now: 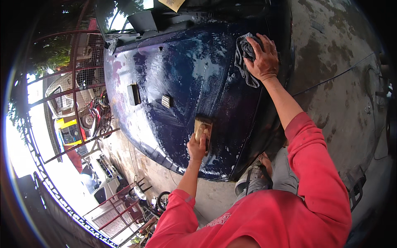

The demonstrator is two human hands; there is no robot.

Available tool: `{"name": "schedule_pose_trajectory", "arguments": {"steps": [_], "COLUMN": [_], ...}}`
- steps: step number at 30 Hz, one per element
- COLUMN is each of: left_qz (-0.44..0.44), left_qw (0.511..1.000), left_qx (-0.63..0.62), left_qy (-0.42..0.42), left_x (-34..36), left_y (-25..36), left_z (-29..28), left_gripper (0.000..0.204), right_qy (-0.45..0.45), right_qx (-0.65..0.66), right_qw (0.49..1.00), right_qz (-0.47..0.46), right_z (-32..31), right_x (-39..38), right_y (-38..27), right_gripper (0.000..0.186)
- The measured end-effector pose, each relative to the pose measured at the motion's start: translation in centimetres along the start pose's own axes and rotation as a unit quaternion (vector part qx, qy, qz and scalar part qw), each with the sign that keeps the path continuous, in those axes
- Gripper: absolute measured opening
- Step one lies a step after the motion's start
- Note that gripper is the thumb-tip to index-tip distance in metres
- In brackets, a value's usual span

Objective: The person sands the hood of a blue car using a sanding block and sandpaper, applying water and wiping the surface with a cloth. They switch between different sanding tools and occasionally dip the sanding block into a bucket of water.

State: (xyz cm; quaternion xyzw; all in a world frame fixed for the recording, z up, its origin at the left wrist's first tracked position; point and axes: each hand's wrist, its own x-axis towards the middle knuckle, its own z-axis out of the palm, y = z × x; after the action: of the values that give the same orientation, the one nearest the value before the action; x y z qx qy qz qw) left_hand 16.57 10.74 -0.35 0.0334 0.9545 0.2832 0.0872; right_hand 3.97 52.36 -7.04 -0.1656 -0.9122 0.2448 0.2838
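My left hand (196, 147) is closed around a tan sanding block (205, 125), which lies against the wet, dark blue car hood (231, 124). Higher up, near the hood's right edge, my right hand (264, 58) presses on a bunched grey cloth (244, 49), its fingers curved over the fabric. Milky streaks, droplets and patches of lighter and purplish colour cover the hood. Left of the sanding block lie a small, light, ridged block (166, 101) and a dark rectangular block (133, 94), both apart from my hands.
A tan sheet (171, 4) lies by the windshield at the top. My foot (266, 162) is beside the hood's front corner. A cable (335, 78) crosses the stained concrete floor (322, 111) on the right. Red metal fencing (74, 78) stands left, with vehicles beyond it.
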Motion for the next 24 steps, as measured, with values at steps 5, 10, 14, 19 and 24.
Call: {"name": "schedule_pose_trajectory", "arguments": {"steps": [5,10,14,19,24], "left_qz": [0.239,0.249,-0.029,0.127,0.185], "left_qw": [0.969,0.967,0.999,0.988,0.982], "left_qx": [0.033,0.054,-0.036,0.062,-0.005], "left_qy": [0.062,0.016,0.012,0.057,0.046], "left_x": [24.6,15.6,-0.7,14.8,24.8], "left_y": [14.3,8.4,-1.7,10.2,16.1], "left_z": [9.2,4.8,-1.4,5.0,9.5], "left_gripper": [0.062,0.054,0.043,0.055,0.062], "right_qy": [0.027,0.0,-0.003,0.026,0.048], "right_qx": [0.023,0.02,0.008,0.015,-0.002], "right_qw": [0.999,1.0,1.0,0.999,0.997], "right_qz": [-0.031,-0.014,0.005,-0.027,-0.065], "right_z": [1.0,-0.3,-0.5,0.7,0.6], "right_x": [-0.2,0.1,0.1,-0.4,-0.3], "right_y": [1.2,0.6,-0.1,1.0,1.5], "right_gripper": [0.085,0.087,0.086,0.083,0.082]}}
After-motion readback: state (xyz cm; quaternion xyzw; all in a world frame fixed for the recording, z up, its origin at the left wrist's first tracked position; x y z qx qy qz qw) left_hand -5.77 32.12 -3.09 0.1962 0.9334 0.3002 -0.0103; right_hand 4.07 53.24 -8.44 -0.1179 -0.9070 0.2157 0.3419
